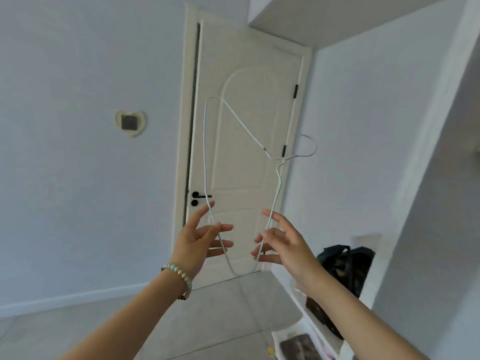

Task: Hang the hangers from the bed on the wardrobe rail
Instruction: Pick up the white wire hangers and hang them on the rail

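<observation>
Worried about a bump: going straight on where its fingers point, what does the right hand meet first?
The hanger, whose wire lies across the right hand; beyond it probably the left hand, though depth is unclear.

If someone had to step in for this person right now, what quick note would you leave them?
Left hand: fingers spread, nearly straight, touching the white wire hanger near its lower corner.
Right hand: the same, on the opposite side of the wire.
Hanger: held up in front of the door, turned sideways, hook pointing right.
Done: cannot tell; neither rail nor bed is in view.
Left: carry this hanger to the rail and hook it on.
</observation>
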A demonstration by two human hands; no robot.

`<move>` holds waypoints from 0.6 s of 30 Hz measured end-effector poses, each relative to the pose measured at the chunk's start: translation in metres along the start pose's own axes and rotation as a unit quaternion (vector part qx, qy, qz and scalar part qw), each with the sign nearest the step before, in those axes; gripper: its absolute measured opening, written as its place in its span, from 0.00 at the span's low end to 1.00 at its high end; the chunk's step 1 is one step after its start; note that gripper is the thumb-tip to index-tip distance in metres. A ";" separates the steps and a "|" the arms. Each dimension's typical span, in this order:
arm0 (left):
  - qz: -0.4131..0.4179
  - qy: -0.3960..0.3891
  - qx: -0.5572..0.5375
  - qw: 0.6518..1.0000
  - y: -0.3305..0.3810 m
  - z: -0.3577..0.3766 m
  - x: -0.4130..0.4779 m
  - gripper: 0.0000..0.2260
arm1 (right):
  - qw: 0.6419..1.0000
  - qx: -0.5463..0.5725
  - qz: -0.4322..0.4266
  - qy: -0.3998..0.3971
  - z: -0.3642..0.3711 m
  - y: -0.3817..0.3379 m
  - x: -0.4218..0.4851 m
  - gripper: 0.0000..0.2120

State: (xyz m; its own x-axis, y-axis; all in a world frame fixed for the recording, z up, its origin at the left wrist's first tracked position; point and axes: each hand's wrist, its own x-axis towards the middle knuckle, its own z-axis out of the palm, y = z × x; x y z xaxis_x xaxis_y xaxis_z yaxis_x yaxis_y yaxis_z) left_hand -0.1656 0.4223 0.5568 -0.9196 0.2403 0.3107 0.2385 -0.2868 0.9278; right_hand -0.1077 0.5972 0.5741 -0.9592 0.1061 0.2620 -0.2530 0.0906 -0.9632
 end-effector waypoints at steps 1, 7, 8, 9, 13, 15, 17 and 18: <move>0.008 -0.024 -0.003 1.000 0.005 0.027 0.001 0.19 | 1.000 -0.003 -0.012 0.027 -0.024 -0.014 -0.011 0.15; 0.032 -0.168 -0.037 0.985 0.029 0.190 -0.020 0.18 | 0.982 -0.041 -0.070 0.171 -0.159 -0.080 -0.100 0.14; 0.031 -0.189 -0.049 0.980 0.032 0.216 -0.028 0.18 | 0.977 -0.047 -0.075 0.192 -0.178 -0.090 -0.118 0.13; 0.030 -0.209 -0.061 0.976 0.035 0.241 -0.036 0.18 | 0.972 -0.054 -0.078 0.214 -0.196 -0.099 -0.136 0.13; 0.015 -0.285 -0.084 0.955 0.041 0.331 -0.068 0.19 | 0.950 -0.087 -0.079 0.289 -0.253 -0.127 -0.208 0.11; 0.007 -0.322 -0.082 0.943 0.043 0.369 -0.082 0.19 | 0.938 -0.105 -0.080 0.321 -0.274 -0.139 -0.239 0.11; -0.002 -0.359 -0.074 0.930 0.046 0.404 -0.095 0.18 | 0.925 -0.125 -0.081 0.349 -0.291 -0.151 -0.266 0.11; -0.010 -0.378 -0.070 0.923 0.048 0.421 -0.100 0.17 | 0.918 -0.137 -0.081 0.362 -0.298 -0.156 -0.279 0.11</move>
State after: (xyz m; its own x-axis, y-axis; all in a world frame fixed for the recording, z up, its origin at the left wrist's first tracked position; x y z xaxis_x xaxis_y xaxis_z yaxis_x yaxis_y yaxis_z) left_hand 0.0688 0.7749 0.6569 -0.4297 0.8103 0.3985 0.1336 -0.3794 0.9155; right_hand 0.2368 0.8488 0.6697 -0.5510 0.6908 0.4682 -0.2494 0.3990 -0.8824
